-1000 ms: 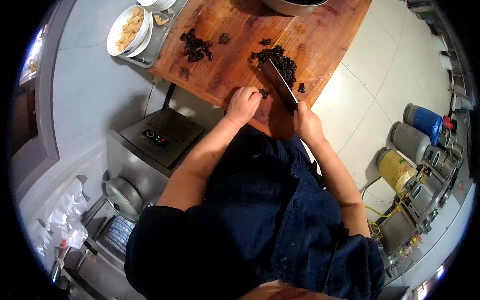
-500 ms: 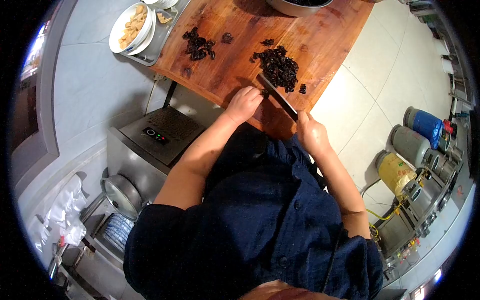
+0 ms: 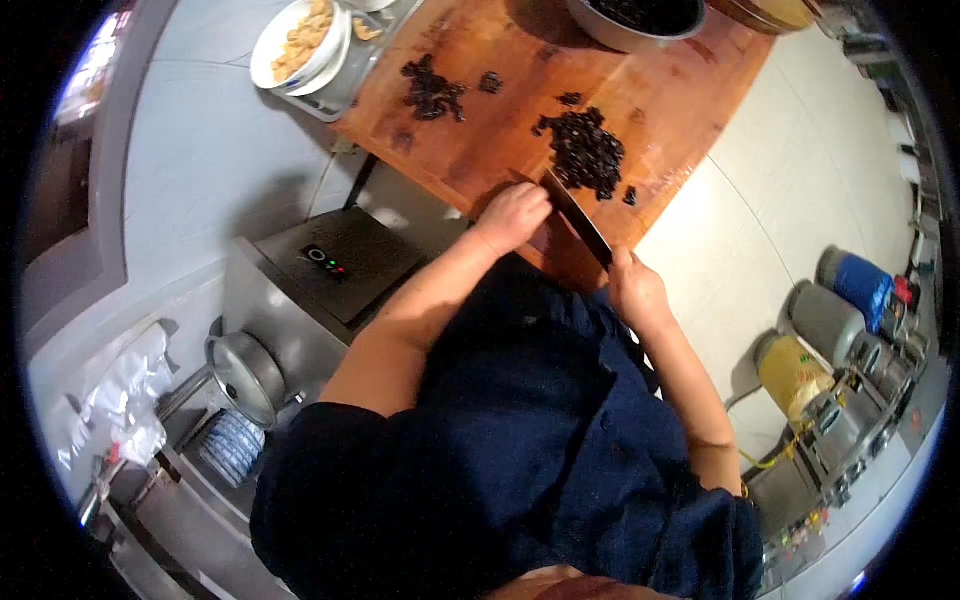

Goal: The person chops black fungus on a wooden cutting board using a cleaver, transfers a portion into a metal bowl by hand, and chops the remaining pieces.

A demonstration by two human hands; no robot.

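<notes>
My right hand (image 3: 637,288) is closed around the handle of a kitchen knife (image 3: 582,222). Its blade slants up and left over the wooden board, with its tip beside the fingers of my left hand (image 3: 514,217). Those fingers are curled and press down on the board; whatever lies beneath them is hidden now, though a dark piece showed there earlier. Just beyond the blade lies a heap of chopped, glossy black wood ear mushroom (image 3: 588,152). A smaller black pile (image 3: 432,92) sits farther left, with a few loose bits around.
A metal bowl (image 3: 640,40) of dark food stands at the far edge of the wooden tabletop (image 3: 680,110). At upper left, a tray (image 3: 345,92) carries a white bowl (image 3: 262,62) of tan chunks. A steel cabinet (image 3: 290,310) is at left; gas cylinders (image 3: 825,320) stand right.
The whole view has shifted, so the scene sits lower and farther right. The knife blade lies closer against my left fingers, and the dark piece at their tips is no longer visible.
</notes>
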